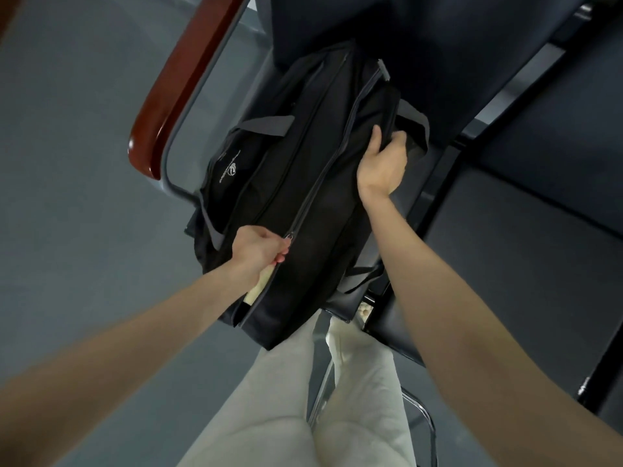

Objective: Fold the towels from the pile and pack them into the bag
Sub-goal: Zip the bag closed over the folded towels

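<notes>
black bag (303,156) — zip nearly closed, pale towel (259,284) peeking; left hand (259,247) pinches zipper (289,235), right hand (382,163) grips bag's edge.

The black bag (303,183) fills nearly the whole chair seat (401,197). A wooden armrest (175,85) walls its left side and the backrest (421,38) its far end. Both hands rest on the bag. The zipper (323,170) looks mostly shut, leaving a narrow gap near the left hand (259,247). Open floor (84,203) lies left.
</notes>
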Available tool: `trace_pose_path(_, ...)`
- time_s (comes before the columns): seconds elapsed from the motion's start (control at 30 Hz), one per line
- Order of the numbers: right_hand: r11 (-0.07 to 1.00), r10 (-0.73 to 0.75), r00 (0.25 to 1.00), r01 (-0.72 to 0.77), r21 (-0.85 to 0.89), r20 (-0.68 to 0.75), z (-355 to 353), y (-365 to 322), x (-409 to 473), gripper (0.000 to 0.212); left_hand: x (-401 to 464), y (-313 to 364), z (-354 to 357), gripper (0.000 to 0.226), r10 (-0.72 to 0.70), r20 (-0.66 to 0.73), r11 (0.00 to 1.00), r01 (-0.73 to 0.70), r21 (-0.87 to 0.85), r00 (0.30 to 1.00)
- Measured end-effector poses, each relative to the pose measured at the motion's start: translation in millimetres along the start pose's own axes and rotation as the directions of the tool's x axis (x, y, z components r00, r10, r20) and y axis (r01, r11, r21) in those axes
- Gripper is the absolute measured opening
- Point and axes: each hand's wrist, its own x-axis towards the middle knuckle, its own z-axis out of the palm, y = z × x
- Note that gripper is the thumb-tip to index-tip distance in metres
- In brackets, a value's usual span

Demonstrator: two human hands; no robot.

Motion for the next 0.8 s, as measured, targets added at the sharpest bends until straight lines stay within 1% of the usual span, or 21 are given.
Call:
trace_pose_path(0.07,0.999,-0.049,0.999,0.049,0.009,-0.019,-3.2,5.2,-17.6,0.035,-2.9,-29.9,-12.5,0.020,-0.081,-0.039,0.997,0.081,-0.002,0.996)
trace_pose_path(0.13,0.997,-0.079,0.997,0.079,0.002,-0.010,-8.5,15.1,-44.7,0.039,-7.9,-59.8,-25.5,0.020,-0.168,-0.069,0.986,0.167,-0.021,0.983)
trace_pose_path(0.23,0.995,-0.065,0.997,0.067,-0.071,0.029,-17.3,34.7,-96.4,0.048,-14.5,-99.0,-38.4,0.024,-0.293,-0.070,0.954,0.287,-0.093,0.953)
trace_pose_path(0.3,0.982,-0.050,0.993,0.069,-0.178,0.107,-24.7,46.9,-131.3,0.056,-17.2,-123.6,-43.2,0.024,-0.362,-0.063,0.922,0.348,-0.168,0.930)
trace_pose_path(0.37,0.956,-0.005,0.970,0.075,-0.284,0.242,-32.9,55.2,-161.1,0.065,-17.0,-149.4,-46.7,0.023,-0.408,-0.064,0.895,0.384,-0.228,0.911)
trace_pose_path(0.43,0.941,0.035,0.937,0.086,-0.327,0.348,-39.1,62.0,-180.7,0.071,-14.0,-176.3,-49.0,0.024,-0.450,-0.067,0.861,0.413,-0.297,0.890)
trace_pose_path(0.5,0.938,0.059,0.907,0.093,-0.334,0.416,-44.0,65.5,-191.0,0.074,-9.7,-198.3,-49.5,0.026,-0.491,-0.071,0.825,0.436,-0.360,0.869)
trace_pose_path(0.6,0.933,0.065,0.865,0.124,-0.338,0.498,-51.3,67.5,-197.8,0.074,-4.6,-216.9,-48.1,0.030,-0.519,-0.091,0.798,0.443,-0.408,0.850)
trace_pose_path(0.67,0.927,0.063,0.842,0.149,-0.344,0.535,-60.2,67.0,-197.3,0.074,-5.6,-218.0,-47.8,0.032,-0.497,-0.118,0.821,0.422,-0.385,0.860)
trace_pose_path(0.73,0.920,0.059,0.824,0.174,-0.351,0.564,-72.4,66.1,-194.3,0.073,-9.7,-212.6,-48.7,0.022,-0.473,-0.140,0.854,0.412,-0.318,0.870)
trace_pose_path(0.77,0.918,0.063,0.819,0.177,-0.355,0.571,-80.9,63.5,-192.8,0.073,-12.0,-209.9,-48.8,0.021,-0.451,-0.149,0.876,0.405,-0.263,0.880)
trace_pose_path(0.8,0.919,0.064,0.818,0.174,-0.353,0.571,-89.8,61.8,-190.4,0.072,-17.6,-204.8,-48.6,0.032,-0.411,-0.159,0.903,0.378,-0.201,0.897)
